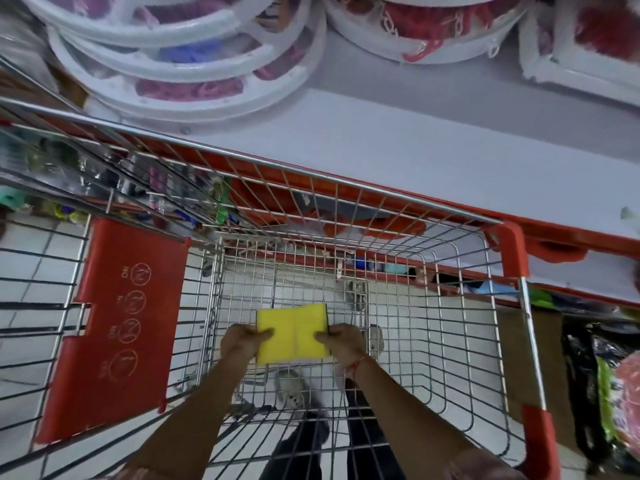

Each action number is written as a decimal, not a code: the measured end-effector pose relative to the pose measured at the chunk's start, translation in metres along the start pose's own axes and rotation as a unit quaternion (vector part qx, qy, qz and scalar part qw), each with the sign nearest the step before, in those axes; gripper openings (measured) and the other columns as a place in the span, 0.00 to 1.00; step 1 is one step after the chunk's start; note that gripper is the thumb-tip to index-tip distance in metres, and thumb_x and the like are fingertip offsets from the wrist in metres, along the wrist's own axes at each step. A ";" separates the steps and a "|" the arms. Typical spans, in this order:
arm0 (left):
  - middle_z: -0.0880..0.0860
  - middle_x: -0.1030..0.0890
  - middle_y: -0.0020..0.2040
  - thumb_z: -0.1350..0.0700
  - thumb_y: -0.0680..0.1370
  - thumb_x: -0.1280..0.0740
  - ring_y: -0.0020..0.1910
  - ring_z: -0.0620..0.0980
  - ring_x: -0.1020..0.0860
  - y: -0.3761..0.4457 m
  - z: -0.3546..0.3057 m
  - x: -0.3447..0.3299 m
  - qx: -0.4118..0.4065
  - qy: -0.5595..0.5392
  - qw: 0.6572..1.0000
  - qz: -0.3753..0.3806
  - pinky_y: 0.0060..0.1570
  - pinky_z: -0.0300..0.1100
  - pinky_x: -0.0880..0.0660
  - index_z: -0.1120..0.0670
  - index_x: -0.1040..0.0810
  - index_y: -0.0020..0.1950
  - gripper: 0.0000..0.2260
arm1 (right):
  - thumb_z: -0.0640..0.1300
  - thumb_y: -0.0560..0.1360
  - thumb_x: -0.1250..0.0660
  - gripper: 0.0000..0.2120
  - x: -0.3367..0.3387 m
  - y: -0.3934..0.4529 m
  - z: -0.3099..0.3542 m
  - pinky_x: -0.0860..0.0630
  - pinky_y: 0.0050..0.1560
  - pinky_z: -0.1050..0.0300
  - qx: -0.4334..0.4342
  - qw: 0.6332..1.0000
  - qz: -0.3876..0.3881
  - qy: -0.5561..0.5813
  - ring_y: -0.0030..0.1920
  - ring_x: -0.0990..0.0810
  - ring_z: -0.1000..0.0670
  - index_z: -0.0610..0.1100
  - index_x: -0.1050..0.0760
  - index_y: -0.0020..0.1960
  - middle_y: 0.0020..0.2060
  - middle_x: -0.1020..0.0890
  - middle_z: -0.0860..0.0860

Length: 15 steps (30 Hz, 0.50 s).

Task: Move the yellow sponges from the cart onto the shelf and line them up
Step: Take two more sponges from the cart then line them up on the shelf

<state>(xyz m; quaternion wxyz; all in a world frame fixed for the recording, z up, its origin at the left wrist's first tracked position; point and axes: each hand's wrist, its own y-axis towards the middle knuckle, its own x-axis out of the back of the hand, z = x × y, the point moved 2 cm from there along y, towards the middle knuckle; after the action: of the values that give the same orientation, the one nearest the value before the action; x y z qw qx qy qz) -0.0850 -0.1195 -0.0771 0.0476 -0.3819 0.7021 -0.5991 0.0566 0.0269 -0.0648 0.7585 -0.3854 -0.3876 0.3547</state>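
Two yellow sponges (292, 332) with dark green backing lie side by side low inside the wire cart (381, 209), pressed together. My left hand (242, 342) grips their left edge with the thumb on top. My right hand (344, 341) grips their right edge the same way. Both forearms reach down into the basket from the near side. The white shelf (433, 147) runs beyond the cart's far rim, with a bare stretch of its surface at the centre and right.
Round white packs (180, 74) with pink and purple contents are stacked on the shelf at the back left; more white packs (426, 32) sit at the back right. The cart's red child-seat flap (117, 327) is at left. Packaged goods (609, 386) hang at the right.
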 end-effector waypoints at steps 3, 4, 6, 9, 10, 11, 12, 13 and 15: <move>0.64 0.19 0.58 0.58 0.65 0.21 0.55 0.61 0.19 -0.018 -0.009 0.009 -0.004 -0.057 0.998 0.024 0.56 0.55 0.22 0.56 0.26 0.45 0.16 | 0.46 0.70 0.26 0.07 0.015 -0.013 0.009 0.21 0.53 0.51 0.020 1.000 0.006 0.002 0.44 0.22 0.46 0.45 0.23 0.40 0.39 0.21 0.47; 0.64 0.20 0.59 0.61 0.66 0.22 0.55 0.62 0.20 -0.027 -0.014 0.012 -0.007 -0.085 0.996 0.031 0.55 0.54 0.22 0.56 0.28 0.44 0.16 | 0.46 0.70 0.26 0.09 0.021 -0.017 0.012 0.21 0.53 0.50 0.025 1.000 0.008 0.011 0.45 0.21 0.46 0.43 0.21 0.45 0.40 0.20 0.46; 0.65 0.22 0.60 0.67 0.67 0.25 0.53 0.61 0.21 -0.050 -0.028 0.021 -0.021 -0.142 0.988 0.063 0.52 0.53 0.23 0.56 0.30 0.47 0.17 | 0.45 0.69 0.26 0.15 0.037 -0.031 0.021 0.19 0.50 0.50 0.032 0.998 0.014 0.046 0.43 0.20 0.46 0.37 0.21 0.52 0.43 0.19 0.44; 0.65 0.22 0.61 0.66 0.70 0.26 0.52 0.59 0.22 -0.080 -0.048 0.034 -0.054 -0.145 0.980 0.124 0.51 0.51 0.24 0.60 0.27 0.57 0.18 | 0.40 0.70 0.26 0.16 0.062 -0.051 0.034 0.19 0.53 0.45 0.043 0.991 0.043 0.117 0.50 0.17 0.41 0.35 0.23 0.55 0.53 0.17 0.40; 0.64 0.22 0.60 0.65 0.71 0.26 0.52 0.59 0.22 -0.089 -0.054 0.037 -0.062 -0.134 0.979 0.140 0.49 0.49 0.24 0.61 0.27 0.60 0.20 | 0.39 0.71 0.27 0.18 0.072 -0.057 0.036 0.20 0.56 0.43 0.047 0.989 0.054 0.132 0.53 0.18 0.40 0.33 0.23 0.58 0.56 0.18 0.38; 0.63 0.21 0.60 0.63 0.71 0.26 0.53 0.59 0.21 -0.099 -0.063 0.041 -0.072 -0.121 0.978 0.153 0.48 0.48 0.24 0.61 0.27 0.62 0.21 | 0.39 0.71 0.28 0.18 0.082 -0.066 0.042 0.20 0.57 0.44 0.065 0.986 0.061 0.143 0.54 0.18 0.40 0.32 0.24 0.59 0.58 0.19 0.37; 0.61 0.20 0.60 0.61 0.70 0.25 0.54 0.58 0.21 -0.106 -0.071 0.045 -0.079 -0.113 0.977 0.165 0.49 0.48 0.23 0.61 0.26 0.62 0.22 | 0.39 0.72 0.28 0.18 0.092 -0.075 0.047 0.20 0.57 0.47 0.081 0.984 0.069 0.145 0.54 0.18 0.41 0.32 0.24 0.59 0.58 0.19 0.38; 0.59 0.19 0.60 0.59 0.70 0.24 0.55 0.57 0.20 -0.115 -0.080 0.049 -0.089 -0.100 0.975 0.177 0.50 0.47 0.23 0.60 0.25 0.62 0.23 | 0.40 0.72 0.28 0.19 0.103 -0.082 0.052 0.20 0.56 0.50 0.096 0.981 0.076 0.151 0.54 0.18 0.42 0.34 0.23 0.60 0.57 0.18 0.39; 0.58 0.17 0.57 0.57 0.70 0.24 0.55 0.55 0.19 -0.138 -0.101 0.054 -0.121 -0.087 0.969 0.197 0.49 0.45 0.21 0.59 0.24 0.62 0.22 | 0.43 0.72 0.28 0.19 0.127 -0.103 0.064 0.19 0.52 0.53 0.110 0.975 0.080 0.175 0.54 0.17 0.44 0.36 0.23 0.60 0.56 0.17 0.40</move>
<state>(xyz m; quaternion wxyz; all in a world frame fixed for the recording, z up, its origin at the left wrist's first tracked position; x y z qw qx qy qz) -0.1097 -0.0689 0.0929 0.1789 -0.2896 0.8242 -0.4526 0.0835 0.1067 0.0893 0.8214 -0.3857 -0.1754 0.3819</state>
